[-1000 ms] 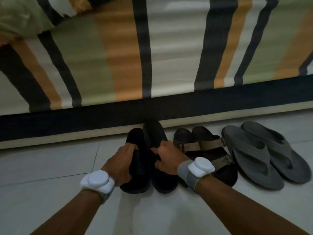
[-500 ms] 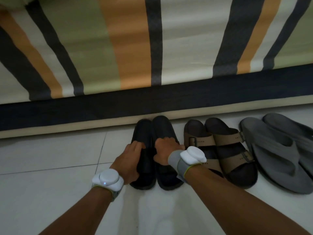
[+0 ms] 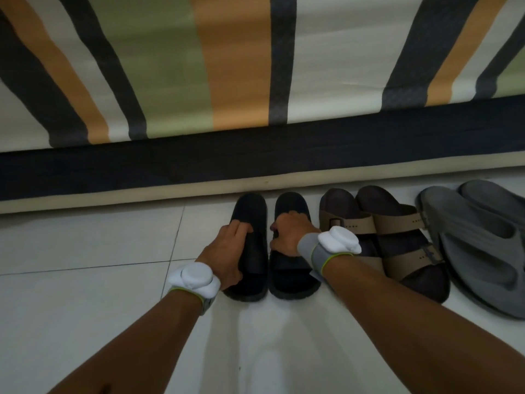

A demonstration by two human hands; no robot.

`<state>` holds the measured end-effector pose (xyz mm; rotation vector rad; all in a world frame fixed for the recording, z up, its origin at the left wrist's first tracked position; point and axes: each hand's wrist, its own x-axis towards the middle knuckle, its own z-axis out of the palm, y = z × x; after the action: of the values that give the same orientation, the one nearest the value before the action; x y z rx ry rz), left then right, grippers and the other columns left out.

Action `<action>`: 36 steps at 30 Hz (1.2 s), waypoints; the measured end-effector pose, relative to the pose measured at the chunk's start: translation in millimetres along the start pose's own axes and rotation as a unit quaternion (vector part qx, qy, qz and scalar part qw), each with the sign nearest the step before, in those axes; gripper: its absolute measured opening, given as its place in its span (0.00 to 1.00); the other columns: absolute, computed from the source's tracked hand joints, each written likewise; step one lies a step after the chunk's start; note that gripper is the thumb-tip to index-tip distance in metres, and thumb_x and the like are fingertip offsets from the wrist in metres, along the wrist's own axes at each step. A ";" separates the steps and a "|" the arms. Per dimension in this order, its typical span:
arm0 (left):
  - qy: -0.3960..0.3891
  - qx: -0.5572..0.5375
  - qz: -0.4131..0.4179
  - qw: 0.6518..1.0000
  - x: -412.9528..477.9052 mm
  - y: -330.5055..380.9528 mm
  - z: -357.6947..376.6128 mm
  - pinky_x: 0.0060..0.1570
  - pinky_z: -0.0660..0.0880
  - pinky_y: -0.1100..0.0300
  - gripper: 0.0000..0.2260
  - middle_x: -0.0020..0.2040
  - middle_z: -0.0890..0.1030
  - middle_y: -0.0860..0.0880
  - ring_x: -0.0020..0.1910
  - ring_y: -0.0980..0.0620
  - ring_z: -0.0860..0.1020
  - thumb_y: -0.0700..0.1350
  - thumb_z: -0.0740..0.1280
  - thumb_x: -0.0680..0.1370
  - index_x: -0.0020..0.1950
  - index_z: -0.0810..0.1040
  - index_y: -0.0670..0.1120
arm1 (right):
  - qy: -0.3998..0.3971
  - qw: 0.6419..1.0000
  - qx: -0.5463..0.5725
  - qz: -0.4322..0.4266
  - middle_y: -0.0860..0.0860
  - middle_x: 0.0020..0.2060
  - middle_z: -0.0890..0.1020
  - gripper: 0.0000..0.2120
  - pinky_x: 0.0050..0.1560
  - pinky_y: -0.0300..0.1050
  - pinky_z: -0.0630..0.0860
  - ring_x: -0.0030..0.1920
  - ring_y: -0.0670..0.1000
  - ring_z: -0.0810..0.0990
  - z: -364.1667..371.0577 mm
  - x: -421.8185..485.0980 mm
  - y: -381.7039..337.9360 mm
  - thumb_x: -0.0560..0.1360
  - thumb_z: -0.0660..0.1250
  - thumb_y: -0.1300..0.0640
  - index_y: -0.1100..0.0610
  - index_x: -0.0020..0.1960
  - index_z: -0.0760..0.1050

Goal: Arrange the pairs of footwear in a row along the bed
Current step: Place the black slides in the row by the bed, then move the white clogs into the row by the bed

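Two black slides lie side by side on the tile floor with their toes toward the bed (image 3: 255, 155). My left hand (image 3: 227, 254) grips the strap of the left black slide (image 3: 251, 211). My right hand (image 3: 289, 234) grips the strap of the right black slide (image 3: 292, 204). Both soles rest flat on the floor. To their right stands a pair of brown two-strap sandals (image 3: 395, 228). Further right is a pair of grey flip-flops (image 3: 477, 240), partly cut off by the frame edge.
The bed's dark base and pale skirting (image 3: 113, 194) run across the view, with a striped sheet (image 3: 227, 66) hanging above. White floor tiles (image 3: 85, 245) stretch to the left of the black slides and in front of the row.
The black slides went from tilted and overlapping to flat and parallel, closer to the bed. A small gap has opened between them. Both hands stayed on the straps.
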<state>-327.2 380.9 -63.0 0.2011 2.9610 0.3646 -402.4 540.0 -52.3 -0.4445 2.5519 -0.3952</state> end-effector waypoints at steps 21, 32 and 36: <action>0.184 0.006 -0.102 0.978 -140.5 -119.9 -160.2 0.62 0.72 0.50 0.34 0.70 0.67 0.47 0.68 0.45 0.68 0.53 0.71 0.69 0.72 0.61 0.48 | 0.142 0.968 -0.064 -0.194 0.53 0.74 0.63 0.34 0.74 0.52 0.61 0.76 0.55 0.57 -53.5 -93.6 -236.2 0.72 0.70 0.50 0.51 0.75 0.62; 0.231 0.044 -0.274 0.932 -393.5 -352.9 -238.4 0.54 0.74 0.50 0.27 0.63 0.73 0.45 0.60 0.43 0.74 0.55 0.69 0.69 0.64 0.69 0.46 | 0.104 0.920 -0.088 -0.367 0.52 0.71 0.71 0.28 0.70 0.47 0.67 0.70 0.54 0.70 57.2 -130.6 -573.0 0.74 0.69 0.53 0.54 0.72 0.66; 0.202 -0.021 -0.357 0.912 -449.1 -416.8 -217.4 0.54 0.77 0.49 0.29 0.63 0.73 0.46 0.57 0.42 0.77 0.59 0.67 0.68 0.65 0.69 0.47 | 0.086 0.907 -0.097 -0.400 0.52 0.69 0.73 0.25 0.69 0.48 0.68 0.69 0.54 0.71 104.4 -124.7 -648.8 0.75 0.66 0.54 0.53 0.71 0.69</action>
<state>29.2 -137.6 101.0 -1.0540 3.1166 0.3915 -93.9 -18.4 148.9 -1.6090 2.4691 -0.4733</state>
